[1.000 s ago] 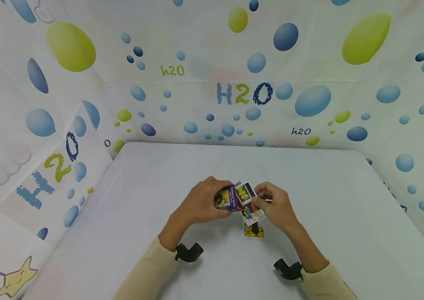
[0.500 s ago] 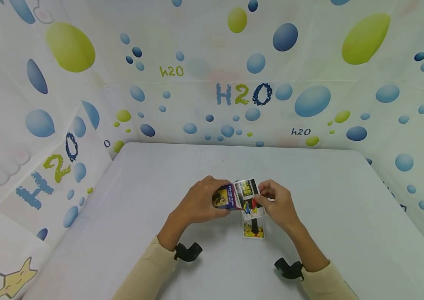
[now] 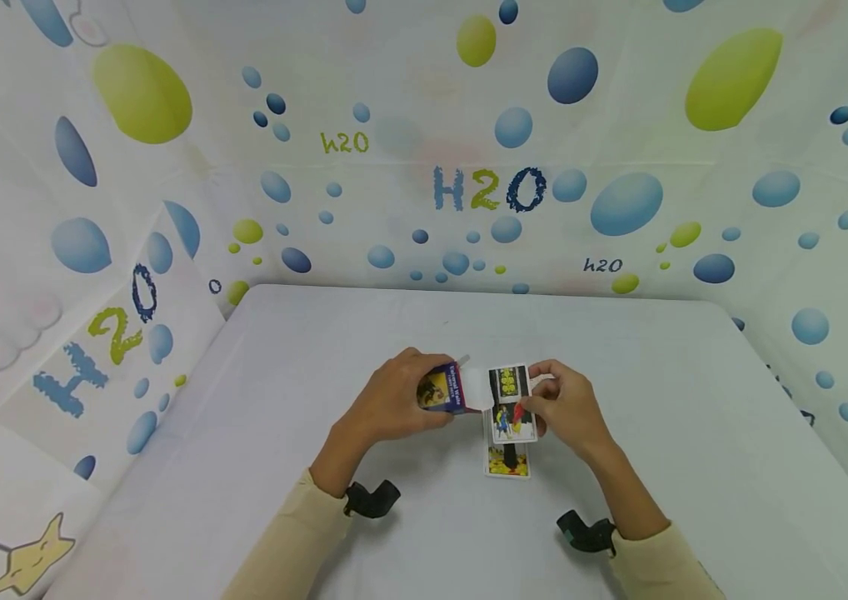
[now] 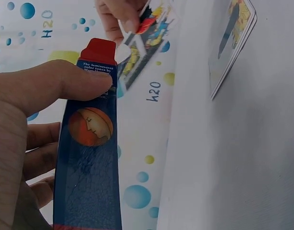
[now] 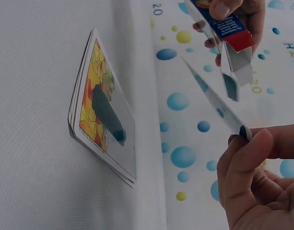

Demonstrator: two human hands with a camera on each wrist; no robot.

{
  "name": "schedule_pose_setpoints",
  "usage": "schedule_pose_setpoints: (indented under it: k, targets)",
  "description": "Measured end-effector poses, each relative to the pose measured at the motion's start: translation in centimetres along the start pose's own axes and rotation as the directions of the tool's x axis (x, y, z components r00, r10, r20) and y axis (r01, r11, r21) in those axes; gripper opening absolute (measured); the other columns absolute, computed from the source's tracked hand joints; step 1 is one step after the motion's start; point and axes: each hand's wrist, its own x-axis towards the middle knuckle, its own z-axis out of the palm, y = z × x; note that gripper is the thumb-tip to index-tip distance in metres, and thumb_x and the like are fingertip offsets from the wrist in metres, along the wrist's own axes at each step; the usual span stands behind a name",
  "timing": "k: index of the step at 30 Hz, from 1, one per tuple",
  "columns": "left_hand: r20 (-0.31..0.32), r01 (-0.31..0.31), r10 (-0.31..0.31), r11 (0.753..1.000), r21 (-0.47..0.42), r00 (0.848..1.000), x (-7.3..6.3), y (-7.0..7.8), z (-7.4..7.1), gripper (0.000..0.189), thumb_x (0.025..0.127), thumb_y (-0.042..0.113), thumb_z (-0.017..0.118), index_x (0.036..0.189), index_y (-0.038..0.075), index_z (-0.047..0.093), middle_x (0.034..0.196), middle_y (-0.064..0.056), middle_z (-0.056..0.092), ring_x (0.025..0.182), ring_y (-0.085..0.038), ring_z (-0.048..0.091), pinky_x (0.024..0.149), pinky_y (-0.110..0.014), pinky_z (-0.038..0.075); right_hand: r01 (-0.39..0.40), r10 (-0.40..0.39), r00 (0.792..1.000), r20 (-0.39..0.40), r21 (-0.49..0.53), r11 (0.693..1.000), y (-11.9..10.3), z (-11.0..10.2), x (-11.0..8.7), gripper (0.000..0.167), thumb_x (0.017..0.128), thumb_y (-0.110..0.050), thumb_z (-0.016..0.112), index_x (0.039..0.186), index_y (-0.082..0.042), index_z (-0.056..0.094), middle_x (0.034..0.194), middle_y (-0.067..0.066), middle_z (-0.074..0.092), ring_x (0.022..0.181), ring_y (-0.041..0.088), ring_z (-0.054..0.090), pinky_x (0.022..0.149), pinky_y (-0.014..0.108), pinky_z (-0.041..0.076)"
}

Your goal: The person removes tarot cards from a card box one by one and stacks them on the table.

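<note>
Gripping the box in the left hand, pinching a card by its edge in the right hand; best to keep card and flap apart.

The box is dark blue and red; the held card black, yellow and red; the near stack yellow and black; the counter white; the backdrop spotted blue and lime.

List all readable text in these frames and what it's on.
"Universal Waite": card box front; smaller next line unreadable.
"The luminescent color tones by": card box side; rest hidden or blurred.
"H2O": backdrop.
"h2O": backdrop.
Held card and card stack: no readable text.
</note>
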Motion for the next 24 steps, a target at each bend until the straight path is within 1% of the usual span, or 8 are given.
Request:
schedule_pose_setpoints:
  k: [4, 7, 11, 15, 17, 19, 24]
  targets:
    - [-0.006, 0.003, -0.003, 1.000, -0.003, 1.000, 0.0, -0.2, 0.0, 0.070, 0.072, 0.034, 0.089, 0.135, 0.016, 0.063, 0.112, -0.002, 0.065, 0.096, -0.014, 0.055, 0.082, -0.033, 0.051, -0.061, 0.062, 0.997, 0.050, -0.029, 0.998, 0.1, -0.1, 0.0, 0.042, 0.088, 0.000, 0.071, 0.127, 0.000, 0.056, 0.071, 0.009, 0.064, 0.052, 0.021, 0.057, 0.053, 0.039, 0.055]
    - [-0.011, -0.001, 0.001, 1.000, -0.011, 1.000, 0.0, -0.2, -0.1, 0.070, 0.072, 0.034, 0.089, 0.135, 0.016, 0.063, 0.112, -0.002, 0.065, 0.096, -0.014, 0.055, 0.082, -0.032, 0.051, -0.099, 0.101, 0.991, 0.084, -0.031, 0.995, 0.1, -0.1, 0.1, 0.047, 0.088, 0.000, 0.070, 0.133, 0.001, 0.054, 0.071, 0.009, 0.064, 0.050, 0.020, 0.057, 0.053, 0.040, 0.056]
    - [-0.013, -0.003, 0.003, 1.000, -0.013, 1.000, 0.0, -0.1, -0.2, 0.070, 0.072, 0.034, 0.089, 0.134, 0.016, 0.064, 0.111, -0.002, 0.065, 0.095, -0.014, 0.055, 0.081, -0.032, 0.051, -0.148, 0.151, 0.980, 0.130, -0.033, 0.988, 0.6, 0.2, 0.2, 0.054, 0.088, 0.000, 0.069, 0.138, 0.001, 0.051, 0.073, 0.010, 0.066, 0.049, 0.021, 0.059, 0.053, 0.039, 0.056]
    - [-0.013, 0.000, 0.000, 1.000, -0.010, 1.000, 0.0, -0.1, -0.2, 0.069, 0.073, 0.034, 0.089, 0.134, 0.017, 0.064, 0.110, -0.002, 0.064, 0.095, -0.014, 0.055, 0.080, -0.031, 0.052, -0.194, 0.198, 0.967, 0.162, -0.039, 0.980, 1.1, 0.7, 0.3, 0.059, 0.087, 0.001, 0.070, 0.142, -0.002, 0.048, 0.077, 0.011, 0.066, 0.050, 0.022, 0.060, 0.053, 0.036, 0.056]
    - [-0.014, 0.003, -0.004, 1.000, -0.006, 1.000, 0.0, -0.1, -0.1, 0.069, 0.073, 0.034, 0.089, 0.135, 0.017, 0.064, 0.110, -0.002, 0.064, 0.095, -0.014, 0.056, 0.081, -0.031, 0.052, -0.203, 0.208, 0.963, 0.172, -0.043, 0.978, 1.2, 0.9, 0.3, 0.059, 0.087, 0.001, 0.070, 0.142, -0.004, 0.049, 0.078, 0.012, 0.065, 0.051, 0.023, 0.060, 0.053, 0.035, 0.056]
    - [-0.015, 0.008, -0.008, 1.000, -0.003, 1.000, 0.0, -0.1, -0.1, 0.069, 0.073, 0.035, 0.089, 0.135, 0.017, 0.064, 0.111, -0.002, 0.064, 0.095, -0.015, 0.056, 0.081, -0.031, 0.052, -0.208, 0.213, 0.961, 0.176, -0.046, 0.977, 1.3, 1.0, 0.3, 0.055, 0.087, 0.002, 0.071, 0.138, -0.006, 0.052, 0.079, 0.013, 0.065, 0.051, 0.023, 0.060, 0.053, 0.035, 0.056]
    - [-0.013, 0.017, -0.017, 1.000, -0.013, 1.000, 0.0, -0.1, 0.0, 0.069, 0.072, 0.033, 0.090, 0.135, 0.017, 0.064, 0.111, -0.002, 0.064, 0.096, -0.015, 0.056, 0.083, -0.033, 0.053, -0.201, 0.207, 0.960, 0.190, -0.050, 0.978, 1.2, 1.1, 0.2, 0.035, 0.087, 0.002, 0.070, 0.121, -0.002, 0.060, 0.077, 0.012, 0.064, 0.052, 0.021, 0.060, 0.052, 0.033, 0.055]
